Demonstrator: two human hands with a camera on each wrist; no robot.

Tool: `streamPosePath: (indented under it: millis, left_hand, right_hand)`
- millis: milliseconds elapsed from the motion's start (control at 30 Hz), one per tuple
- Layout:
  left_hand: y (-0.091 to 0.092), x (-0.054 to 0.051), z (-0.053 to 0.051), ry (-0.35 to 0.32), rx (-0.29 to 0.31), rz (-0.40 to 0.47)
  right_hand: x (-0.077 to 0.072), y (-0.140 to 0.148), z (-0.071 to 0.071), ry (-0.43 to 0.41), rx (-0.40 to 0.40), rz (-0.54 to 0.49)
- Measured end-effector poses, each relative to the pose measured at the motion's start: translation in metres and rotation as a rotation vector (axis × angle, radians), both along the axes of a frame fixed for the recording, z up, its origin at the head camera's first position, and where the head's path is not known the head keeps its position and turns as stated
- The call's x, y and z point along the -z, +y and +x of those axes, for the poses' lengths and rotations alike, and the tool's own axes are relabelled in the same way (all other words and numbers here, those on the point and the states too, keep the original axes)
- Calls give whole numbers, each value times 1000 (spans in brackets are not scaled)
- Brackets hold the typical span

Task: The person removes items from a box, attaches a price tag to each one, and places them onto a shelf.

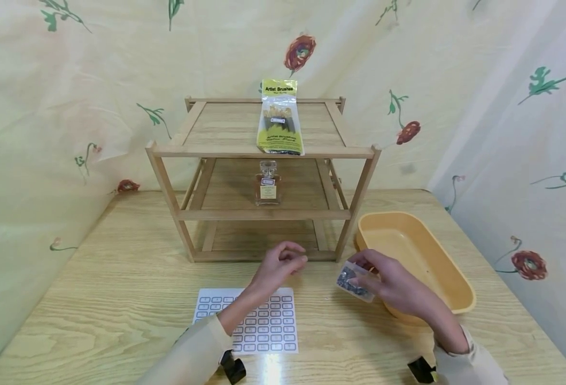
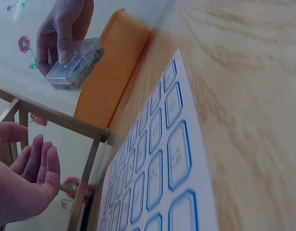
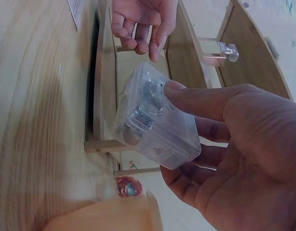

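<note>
My right hand (image 1: 395, 283) grips a small clear plastic box (image 1: 352, 282) above the table, beside the yellow basin. In the right wrist view the thumb lies on the box's lid (image 3: 160, 103), with fingers underneath; small dark, metallic-looking pieces show through the plastic. Its lid is closed. My left hand (image 1: 275, 270) hovers in front of the wooden rack, fingers loosely bent and nothing in them. Under the left forearm lies a white sheet of blue-bordered labels (image 1: 275, 326), partly covered by the arm.
A three-tier wooden rack (image 1: 263, 215) stands at the back. An Artist Brushes packet (image 1: 279, 136) lies on its top tier, a labelled glass perfume bottle (image 1: 268, 190) on the middle one. The yellow plastic basin (image 1: 436, 256) sits to the right. Flowered cloth hangs behind.
</note>
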State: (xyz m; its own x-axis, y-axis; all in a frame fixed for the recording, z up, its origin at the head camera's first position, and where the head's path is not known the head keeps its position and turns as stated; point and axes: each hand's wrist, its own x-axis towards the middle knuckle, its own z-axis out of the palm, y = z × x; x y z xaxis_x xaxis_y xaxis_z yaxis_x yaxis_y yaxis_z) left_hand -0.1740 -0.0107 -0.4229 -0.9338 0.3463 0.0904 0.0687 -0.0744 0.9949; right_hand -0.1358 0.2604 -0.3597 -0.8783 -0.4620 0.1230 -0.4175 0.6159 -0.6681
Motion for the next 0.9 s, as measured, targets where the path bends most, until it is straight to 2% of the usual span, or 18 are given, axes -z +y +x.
streamPosePath:
  millis: [333, 600, 900]
  left_hand:
    - [-25, 2, -1, 3, -37, -34]
    - [-37, 2, -1, -10, -53, -44]
    - [-55, 0, -2, 13, -92, -96]
  right_hand:
    - [9, -10, -4, -88, -21, -17]
    - [16, -17, -5, -54, -66, -9]
    - [19, -25, -6, -34, -94, 23]
